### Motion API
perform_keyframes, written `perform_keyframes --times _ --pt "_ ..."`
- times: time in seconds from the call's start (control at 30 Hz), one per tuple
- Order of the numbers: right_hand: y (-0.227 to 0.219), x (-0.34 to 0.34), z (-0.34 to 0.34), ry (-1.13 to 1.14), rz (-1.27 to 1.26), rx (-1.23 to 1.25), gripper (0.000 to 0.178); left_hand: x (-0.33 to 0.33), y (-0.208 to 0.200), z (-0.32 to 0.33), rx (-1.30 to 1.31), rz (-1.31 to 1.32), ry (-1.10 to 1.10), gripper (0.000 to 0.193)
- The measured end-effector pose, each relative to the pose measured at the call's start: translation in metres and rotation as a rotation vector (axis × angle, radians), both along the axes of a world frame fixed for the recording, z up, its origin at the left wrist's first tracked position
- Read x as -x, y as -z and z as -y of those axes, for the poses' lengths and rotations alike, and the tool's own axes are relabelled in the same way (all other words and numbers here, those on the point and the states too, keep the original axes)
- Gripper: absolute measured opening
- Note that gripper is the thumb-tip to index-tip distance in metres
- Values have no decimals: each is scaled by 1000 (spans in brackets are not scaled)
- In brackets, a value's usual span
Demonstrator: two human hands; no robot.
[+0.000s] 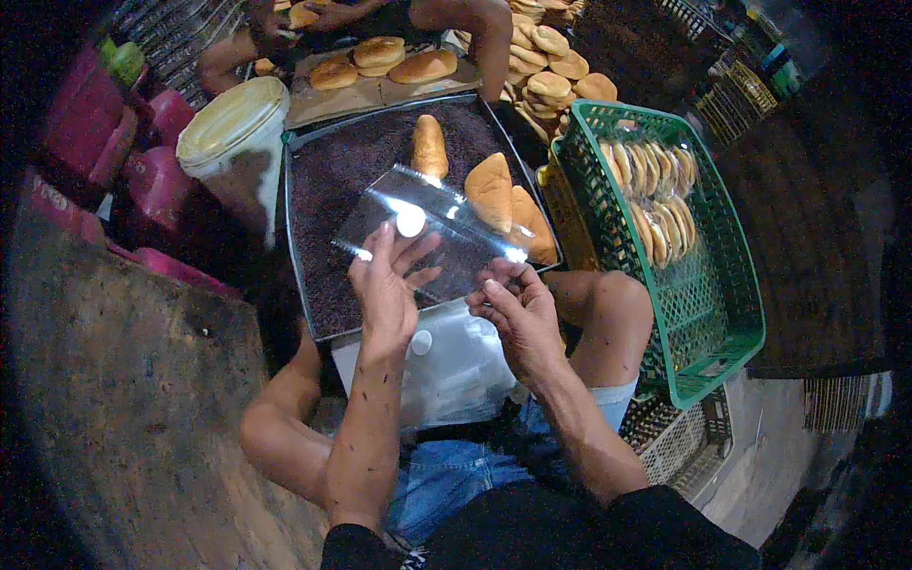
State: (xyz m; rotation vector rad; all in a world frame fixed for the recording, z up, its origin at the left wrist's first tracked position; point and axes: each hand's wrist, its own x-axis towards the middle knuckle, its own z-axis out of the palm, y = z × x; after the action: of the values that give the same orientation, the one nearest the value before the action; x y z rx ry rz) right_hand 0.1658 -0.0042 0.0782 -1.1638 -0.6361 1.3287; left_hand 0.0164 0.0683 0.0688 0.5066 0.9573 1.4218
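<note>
**Clear bag slanting between my two hands**

I have a clear plastic bag [442,214] up in front of me, over the near part of a metal-rimmed tray [293,237] of dark, crumbly-looking stuff. Its long axis runs aslant, from the far left down to the near right, one short end pointing away past my left hand [388,280] and the other toward my right hand [518,309]. Glare streaks the film (a white round spot shows near my left fingertips).

My left hand reaches up at the bag's left part, fingers fanned apart; I cannot tell whether any of them pinch the film. My right hand is at the lower right corner, thumb and fingers curled close together, though the see-through plastic hides whether they are clamped on it.

Beyond the bag, a long bun [429,147] lies in the tray, pointing away from me. To its right, a broad bun [489,190] slants, and another bun [535,233] sits just beside that one. More clear plastic [461,380] lies flat across my lap, below the tray. On my right stands a green crate [719,370] holding two rows of wrapped flat breads [662,231]; a whitish bucket [228,171] stands left of the tray.
</note>
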Motion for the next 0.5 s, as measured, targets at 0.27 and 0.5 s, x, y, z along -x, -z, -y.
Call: perform_keyframes --times 0.27,0.5 --pt "21 1 -106 -233 998 -192 36 55 22 -33 117 -468 -469 38" --pt "91 14 -243 147 1830 -264 64 110 55 -41 106 81 -798 60"
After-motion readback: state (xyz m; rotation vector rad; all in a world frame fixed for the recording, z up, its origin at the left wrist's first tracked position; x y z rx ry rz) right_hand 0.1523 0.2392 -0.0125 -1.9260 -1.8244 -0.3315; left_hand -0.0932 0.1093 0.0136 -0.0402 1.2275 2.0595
